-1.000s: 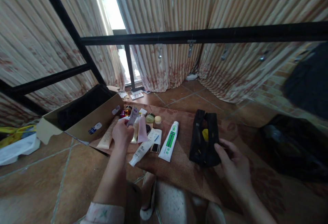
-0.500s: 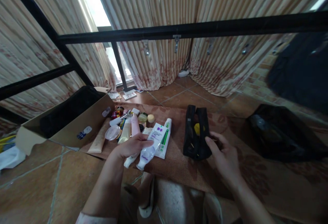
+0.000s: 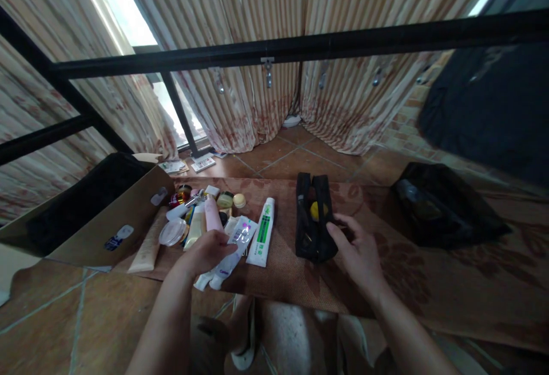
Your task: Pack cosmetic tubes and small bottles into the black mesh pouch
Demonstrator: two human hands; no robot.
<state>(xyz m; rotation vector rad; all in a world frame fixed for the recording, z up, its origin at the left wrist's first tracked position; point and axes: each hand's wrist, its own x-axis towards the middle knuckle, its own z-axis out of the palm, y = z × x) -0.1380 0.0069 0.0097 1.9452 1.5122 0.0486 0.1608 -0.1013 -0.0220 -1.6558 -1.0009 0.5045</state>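
My left hand (image 3: 205,252) grips a white tube with purple print (image 3: 234,249), held low over a heap of cosmetic tubes and small jars (image 3: 201,215) on a brown mat (image 3: 278,275). Right of the heap lies a white and green tube (image 3: 261,232). My right hand (image 3: 355,246) rests on the edge of an open black pouch (image 3: 311,220), which stands on the mat with a yellow item (image 3: 316,210) inside.
An open cardboard box (image 3: 103,215) with dark contents sits at the left on the tiled floor. A black bag (image 3: 441,206) lies at the right. A black metal frame (image 3: 278,52) crosses overhead in front of striped curtains. My feet in slippers show at the bottom.
My left hand picked a white tube with purple print from the heap and lowered it toward the mat. My right hand stayed at the pouch. The view swung to the right.
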